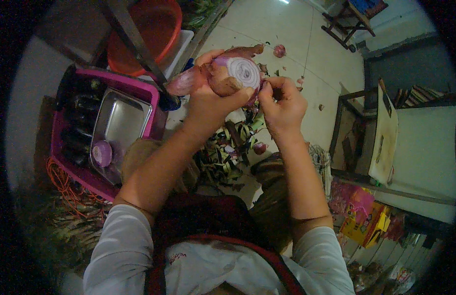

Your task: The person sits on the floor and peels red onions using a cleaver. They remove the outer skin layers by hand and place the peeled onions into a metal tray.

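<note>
A large red onion (245, 73) with a cut end showing its rings is held up by my left hand (213, 96). Loose brown and purple skin hangs off it on both sides. The fingertips of my right hand (285, 103) pinch a bit of skin at the onion's right edge. To the left, a peeled purple onion (102, 153) lies in a metal tray (130, 105). That tray rests in a pink plastic basket (157, 99) beside dark eggplants (82, 107). Whether I hold a small tool in my right hand cannot be seen.
Dark and green peelings (228, 155) lie on the floor between my legs, with onion scraps (279, 51) scattered beyond. An orange basin (172, 33) stands behind a metal bar at the upper left. A metal frame (336, 125) and a board (384, 136) are at the right.
</note>
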Tool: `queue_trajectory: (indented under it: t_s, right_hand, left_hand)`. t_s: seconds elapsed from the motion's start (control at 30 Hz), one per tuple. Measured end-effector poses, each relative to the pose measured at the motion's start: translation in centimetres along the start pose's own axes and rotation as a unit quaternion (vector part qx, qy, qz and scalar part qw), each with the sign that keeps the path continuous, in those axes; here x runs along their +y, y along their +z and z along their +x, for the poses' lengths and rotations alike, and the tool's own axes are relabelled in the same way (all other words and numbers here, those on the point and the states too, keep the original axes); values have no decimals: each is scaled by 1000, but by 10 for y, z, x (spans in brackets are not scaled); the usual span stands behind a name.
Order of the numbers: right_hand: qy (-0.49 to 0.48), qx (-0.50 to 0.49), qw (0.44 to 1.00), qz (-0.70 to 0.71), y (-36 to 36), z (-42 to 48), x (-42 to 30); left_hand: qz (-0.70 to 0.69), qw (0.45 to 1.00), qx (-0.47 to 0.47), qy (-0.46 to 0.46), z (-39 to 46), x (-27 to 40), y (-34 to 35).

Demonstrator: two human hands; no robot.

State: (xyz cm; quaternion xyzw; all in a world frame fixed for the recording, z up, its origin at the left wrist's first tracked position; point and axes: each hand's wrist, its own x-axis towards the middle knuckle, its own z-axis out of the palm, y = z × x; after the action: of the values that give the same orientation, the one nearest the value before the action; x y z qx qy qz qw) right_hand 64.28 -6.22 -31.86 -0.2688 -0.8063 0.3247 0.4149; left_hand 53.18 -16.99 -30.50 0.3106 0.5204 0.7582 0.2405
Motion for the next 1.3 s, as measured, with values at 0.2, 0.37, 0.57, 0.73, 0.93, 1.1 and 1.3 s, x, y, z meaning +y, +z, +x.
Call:
queue_trajectory:
  t_s: [0.2, 0.37, 0.57, 0.73, 0.93, 1.1, 1.3]
  right_hand:
    - [207, -28, 969, 132, -8, 9, 9]
    - [288, -55, 947, 132, -21, 19, 46]
    - [285, -72, 955, 46, -28, 18, 81]
    - [279, -97, 952, -85, -32, 23, 70]
    - [228, -98, 964, 93, -27, 18, 48]
    - [245, -140, 932, 227, -19, 15, 3]
    - [212, -142, 944, 211, -14, 9, -11]
  left_hand:
    - [-158, 964, -1, -216, 2, -6, -9]
    - [-347, 891, -35, -292, 7, -14, -24]
    - [-396, 871, -26, -291, 14, -5, -27]
    - [-443, 846, -50, -291, 18, -1, -32]
    - [-429, 854, -34, -291, 21, -6, -30]
    - [-364, 896, -31, -254, 17, -6, -22]
    - [-359, 888, -65, -281, 15, -11, -20]
